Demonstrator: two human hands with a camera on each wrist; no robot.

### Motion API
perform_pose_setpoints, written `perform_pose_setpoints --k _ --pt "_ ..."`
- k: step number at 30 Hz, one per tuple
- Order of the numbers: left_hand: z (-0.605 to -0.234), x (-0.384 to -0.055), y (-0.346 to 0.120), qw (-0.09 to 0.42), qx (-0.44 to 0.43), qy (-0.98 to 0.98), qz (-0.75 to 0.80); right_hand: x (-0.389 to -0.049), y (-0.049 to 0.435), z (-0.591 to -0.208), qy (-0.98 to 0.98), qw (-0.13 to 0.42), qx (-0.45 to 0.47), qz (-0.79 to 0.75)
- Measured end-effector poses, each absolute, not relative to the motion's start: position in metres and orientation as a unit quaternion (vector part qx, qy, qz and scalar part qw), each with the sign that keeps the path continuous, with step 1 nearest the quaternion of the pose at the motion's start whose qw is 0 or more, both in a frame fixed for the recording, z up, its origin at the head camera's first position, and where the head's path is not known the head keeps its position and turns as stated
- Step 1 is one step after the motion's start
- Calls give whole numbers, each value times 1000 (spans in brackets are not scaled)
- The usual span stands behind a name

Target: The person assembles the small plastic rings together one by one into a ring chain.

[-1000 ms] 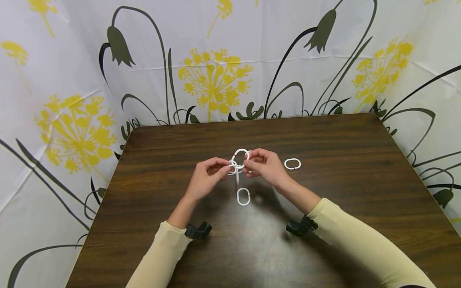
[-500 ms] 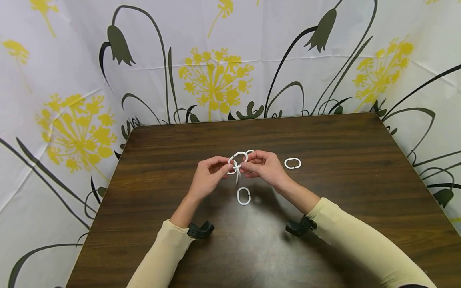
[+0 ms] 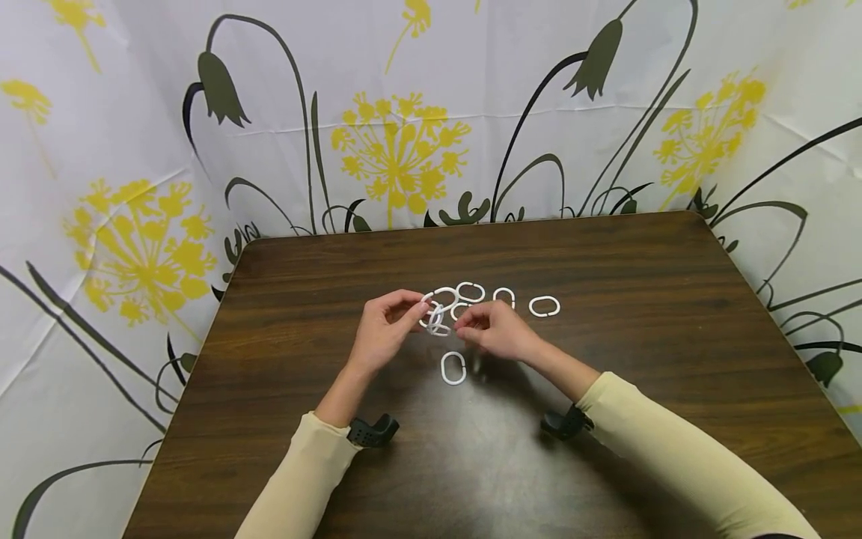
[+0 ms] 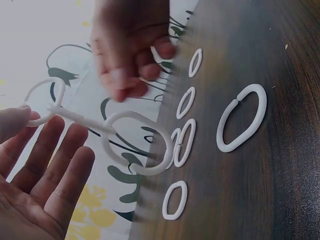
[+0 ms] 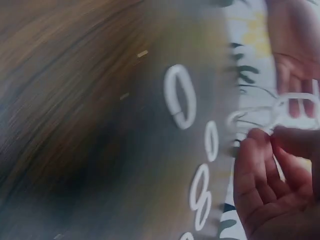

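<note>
My left hand [image 3: 384,329] pinches a white oval shower curtain ring [image 4: 45,80] between thumb and index finger, its other fingers spread. Linked through it is a second ring [image 4: 80,119], seen nearly edge-on, and from that hangs a third ring [image 4: 150,171]. Just right of this short chain is my right hand [image 3: 501,329], fingers loosely bent and nothing between them; the left wrist view has it apart from the rings. One loose ring [image 3: 442,367] lies nearest me on the table.
Behind the hands, several more white rings lie on the dark wooden table [image 3: 303,374], among them one at the far right [image 3: 544,298] and another partly behind the right hand [image 3: 503,290]. A flower-patterned cloth [image 3: 269,165] hangs along the table's back edge.
The right hand has let go of the linked rings and moved a little right and down. The left hand still pinches its ring, and the chain now hangs from that hand alone.
</note>
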State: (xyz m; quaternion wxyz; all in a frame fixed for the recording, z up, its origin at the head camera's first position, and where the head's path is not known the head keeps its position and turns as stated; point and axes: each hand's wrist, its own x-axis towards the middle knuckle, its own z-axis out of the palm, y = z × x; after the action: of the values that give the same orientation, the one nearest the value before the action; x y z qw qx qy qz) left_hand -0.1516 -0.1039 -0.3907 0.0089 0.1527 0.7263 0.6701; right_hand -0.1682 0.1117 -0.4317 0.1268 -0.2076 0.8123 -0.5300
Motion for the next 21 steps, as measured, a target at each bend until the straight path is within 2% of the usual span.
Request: perform_pose_setpoints --k 5,10,16,21 --pt "-408 -160 -109 12 151 717 680 -162 110 -443 863 47 -360 -352" --pt "-420 -166 -112 12 155 721 675 -156 106 -453 855 -6 -459 -241" --pt "-420 -166 -112 7 163 731 662 -152 102 -463 834 -46 -525 -164" --pt "-420 -165 -113 7 169 731 661 -152 102 -469 840 -62 -525 -126"
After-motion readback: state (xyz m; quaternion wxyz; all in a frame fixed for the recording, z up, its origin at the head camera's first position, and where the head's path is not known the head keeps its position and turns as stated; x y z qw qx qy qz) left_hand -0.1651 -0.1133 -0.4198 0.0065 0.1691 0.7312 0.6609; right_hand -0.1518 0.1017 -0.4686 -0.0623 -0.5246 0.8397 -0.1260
